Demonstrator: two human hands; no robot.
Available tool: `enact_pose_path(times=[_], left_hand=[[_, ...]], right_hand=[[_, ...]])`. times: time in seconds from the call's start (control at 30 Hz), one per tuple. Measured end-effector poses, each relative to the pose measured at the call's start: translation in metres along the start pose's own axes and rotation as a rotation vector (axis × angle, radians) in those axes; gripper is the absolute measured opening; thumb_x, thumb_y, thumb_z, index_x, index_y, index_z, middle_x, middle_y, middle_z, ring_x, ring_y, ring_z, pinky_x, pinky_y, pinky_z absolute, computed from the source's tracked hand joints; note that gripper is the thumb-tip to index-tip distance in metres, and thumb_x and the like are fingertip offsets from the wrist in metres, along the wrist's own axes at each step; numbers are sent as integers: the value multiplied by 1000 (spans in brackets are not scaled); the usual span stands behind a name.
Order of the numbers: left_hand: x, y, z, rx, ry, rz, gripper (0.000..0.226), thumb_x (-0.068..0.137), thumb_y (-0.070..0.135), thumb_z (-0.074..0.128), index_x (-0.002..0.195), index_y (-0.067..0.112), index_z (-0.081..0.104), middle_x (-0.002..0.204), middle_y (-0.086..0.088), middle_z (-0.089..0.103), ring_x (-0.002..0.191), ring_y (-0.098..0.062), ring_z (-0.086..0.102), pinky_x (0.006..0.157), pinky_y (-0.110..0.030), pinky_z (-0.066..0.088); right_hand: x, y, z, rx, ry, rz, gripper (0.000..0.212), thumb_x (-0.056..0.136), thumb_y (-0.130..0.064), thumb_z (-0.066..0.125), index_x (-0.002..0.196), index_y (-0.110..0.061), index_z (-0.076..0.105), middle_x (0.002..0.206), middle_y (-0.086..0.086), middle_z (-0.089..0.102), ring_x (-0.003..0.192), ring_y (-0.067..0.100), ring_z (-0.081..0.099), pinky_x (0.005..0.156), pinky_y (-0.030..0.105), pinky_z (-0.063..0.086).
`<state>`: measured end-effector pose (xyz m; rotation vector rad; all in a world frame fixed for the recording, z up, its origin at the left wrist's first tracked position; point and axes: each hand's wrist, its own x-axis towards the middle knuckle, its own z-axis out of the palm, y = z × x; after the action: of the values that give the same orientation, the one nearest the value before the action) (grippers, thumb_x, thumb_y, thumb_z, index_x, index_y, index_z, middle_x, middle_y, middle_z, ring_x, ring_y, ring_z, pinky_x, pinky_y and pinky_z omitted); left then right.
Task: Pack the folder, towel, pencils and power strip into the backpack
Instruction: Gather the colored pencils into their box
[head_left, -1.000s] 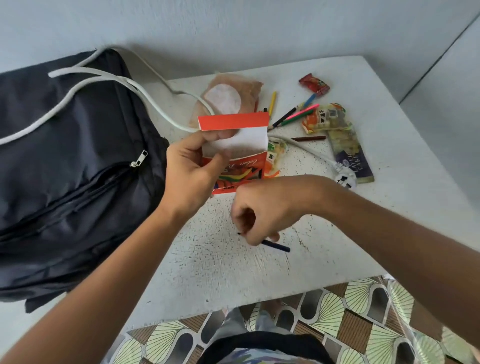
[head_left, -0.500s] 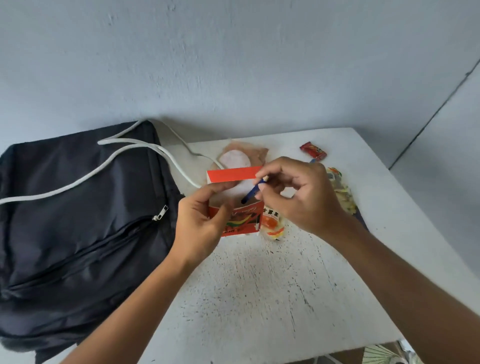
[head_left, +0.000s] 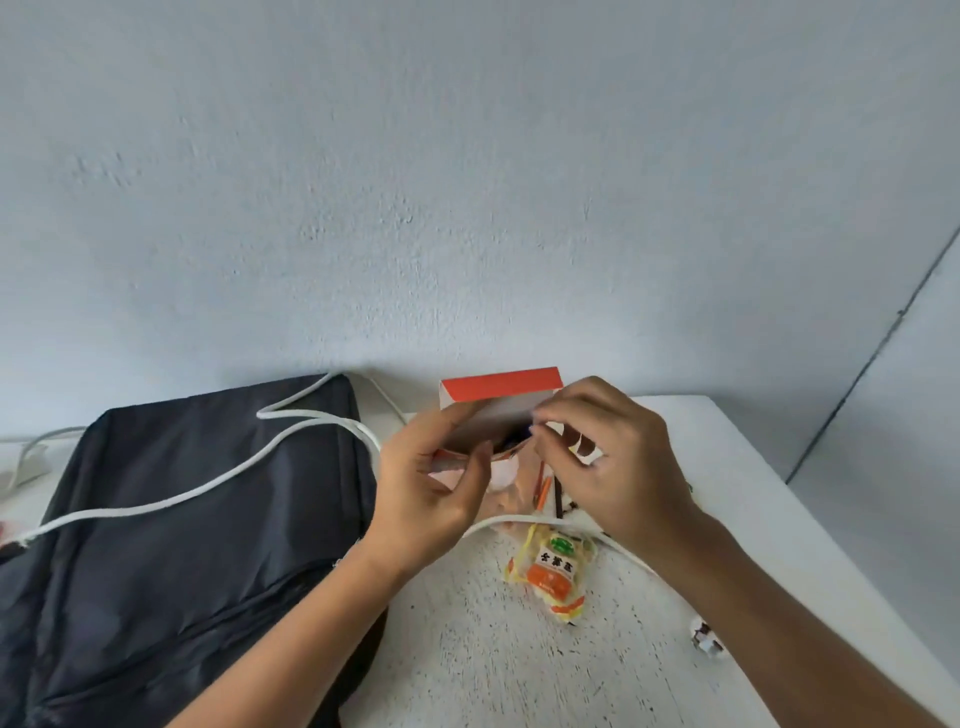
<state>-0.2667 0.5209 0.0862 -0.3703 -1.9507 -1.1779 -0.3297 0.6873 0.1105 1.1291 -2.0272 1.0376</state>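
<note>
Head view: the pencil box (head_left: 498, 410) is gripped by the left hand (head_left: 431, 493), flap up, its mouth turned toward the right hand (head_left: 608, 467), whose fingertips pinch a dark pencil (head_left: 525, 432) at that opening. Loose pencils (head_left: 550, 491) lie on the table (head_left: 727, 467) just beneath the right hand, the nearer one; the backpack (head_left: 182, 519) lies left, zipped.

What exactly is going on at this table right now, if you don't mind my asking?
A person is refilling a pencil box. The left hand holds the open box up while the right hand feeds a dark blue pencil into it. More loose pencils lie on the white table behind a snack packet. The black backpack lies alongside, a white cord draped over it.
</note>
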Motion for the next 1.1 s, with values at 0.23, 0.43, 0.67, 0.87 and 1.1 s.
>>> enact_pose_path(times=[0.23, 0.43, 0.67, 0.87, 1.1], left_hand=[[10, -7, 2, -6, -75, 85, 33, 83, -8, 55, 113, 0, 67, 107, -7, 72, 98, -19, 69, 79, -42, 58], [8, -11, 6, 8, -28, 119, 30, 82, -3, 57, 110, -5, 67, 106, -10, 71, 99, -17, 69, 83, -34, 57], [10, -16, 13, 49, 16, 157, 28, 80, 2, 59, 106, 0, 66, 101, -2, 70, 97, 0, 66, 82, -13, 49], [8, -32, 18, 83, -3, 130, 28, 80, 5, 59, 107, 4, 66, 99, -1, 71, 94, 2, 65, 80, -12, 49], [7, -53, 25, 115, -35, 78, 36, 81, 6, 57, 115, 16, 64, 106, 25, 63, 95, 9, 61, 77, -7, 47]], right_hand=[[8, 0, 5, -130, 27, 32, 16, 83, -18, 57, 80, -9, 70, 76, 1, 55, 60, 15, 55, 48, 34, 49], [6, 2, 8, -159, 40, 88, 5, 77, -15, 65, 75, -12, 68, 74, -1, 57, 57, 15, 55, 47, 32, 49], [11, 8, 16, 116, 56, 462, 29, 74, -3, 72, 69, -16, 46, 63, -6, 46, 53, 9, 41, 50, 16, 36], [20, 27, 10, 475, -114, 747, 25, 78, -3, 67, 73, -18, 47, 68, 0, 48, 54, 12, 42, 51, 24, 39], [-8, 100, 22, 9, -441, 803, 20, 85, -2, 57, 79, -21, 62, 82, -3, 64, 66, 13, 63, 62, 31, 52]])
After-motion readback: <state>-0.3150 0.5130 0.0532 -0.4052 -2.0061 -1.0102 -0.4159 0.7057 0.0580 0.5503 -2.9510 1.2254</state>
